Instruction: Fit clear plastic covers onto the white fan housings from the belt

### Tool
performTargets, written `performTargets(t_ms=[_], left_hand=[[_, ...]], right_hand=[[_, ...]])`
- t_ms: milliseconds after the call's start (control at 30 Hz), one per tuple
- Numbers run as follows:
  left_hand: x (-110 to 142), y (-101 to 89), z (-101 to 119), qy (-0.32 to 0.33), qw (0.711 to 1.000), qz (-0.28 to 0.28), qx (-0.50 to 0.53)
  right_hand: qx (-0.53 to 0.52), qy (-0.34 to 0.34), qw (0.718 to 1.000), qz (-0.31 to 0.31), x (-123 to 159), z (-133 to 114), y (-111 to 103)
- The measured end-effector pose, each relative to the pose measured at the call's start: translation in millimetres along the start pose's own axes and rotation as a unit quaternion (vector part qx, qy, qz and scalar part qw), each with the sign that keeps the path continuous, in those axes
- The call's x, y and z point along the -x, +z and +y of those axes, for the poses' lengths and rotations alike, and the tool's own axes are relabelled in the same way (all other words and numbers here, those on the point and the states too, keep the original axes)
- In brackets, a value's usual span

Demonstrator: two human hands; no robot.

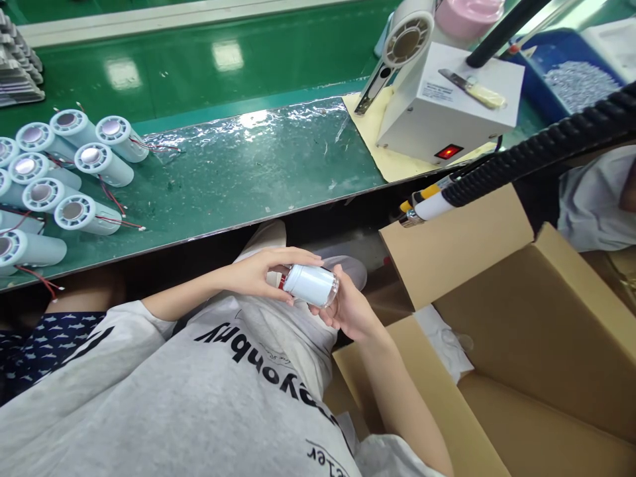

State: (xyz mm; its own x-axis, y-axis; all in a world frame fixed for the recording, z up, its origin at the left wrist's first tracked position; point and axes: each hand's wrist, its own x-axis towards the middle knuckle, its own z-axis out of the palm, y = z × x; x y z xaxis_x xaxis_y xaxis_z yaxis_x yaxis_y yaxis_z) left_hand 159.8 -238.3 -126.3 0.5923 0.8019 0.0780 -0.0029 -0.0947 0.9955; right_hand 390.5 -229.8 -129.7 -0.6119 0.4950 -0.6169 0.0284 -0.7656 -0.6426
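Over my lap, below the table edge, both hands hold one white cylinder [312, 285] with a clear rim at its right end and red wire at its left end. My left hand [261, 270] curls over the cylinder's left end. From below, my right hand [348, 308] cups its right end. The cylinder lies roughly level.
Several matching white cylinders [74, 175] with red wires lie on the green bench [248, 165] at the left. A white machine with a lit red switch [447, 99] stands at the right. A black hose tool [521, 159] hangs over an open cardboard box [536, 331].
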Motion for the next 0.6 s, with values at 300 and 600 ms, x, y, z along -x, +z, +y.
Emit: performTargets(t_ms=[300, 600], left_hand=[[2, 6.9, 8, -0.019, 0.999, 0.013, -0.042], [1, 7.7, 12, -0.116, 0.992, 0.039, 0.027]], right_hand=[[0.033, -0.011, 0.998, -0.049, 1, 13, -8], [0.436, -0.514, 0.731, 0.107, 21, 17, -17]])
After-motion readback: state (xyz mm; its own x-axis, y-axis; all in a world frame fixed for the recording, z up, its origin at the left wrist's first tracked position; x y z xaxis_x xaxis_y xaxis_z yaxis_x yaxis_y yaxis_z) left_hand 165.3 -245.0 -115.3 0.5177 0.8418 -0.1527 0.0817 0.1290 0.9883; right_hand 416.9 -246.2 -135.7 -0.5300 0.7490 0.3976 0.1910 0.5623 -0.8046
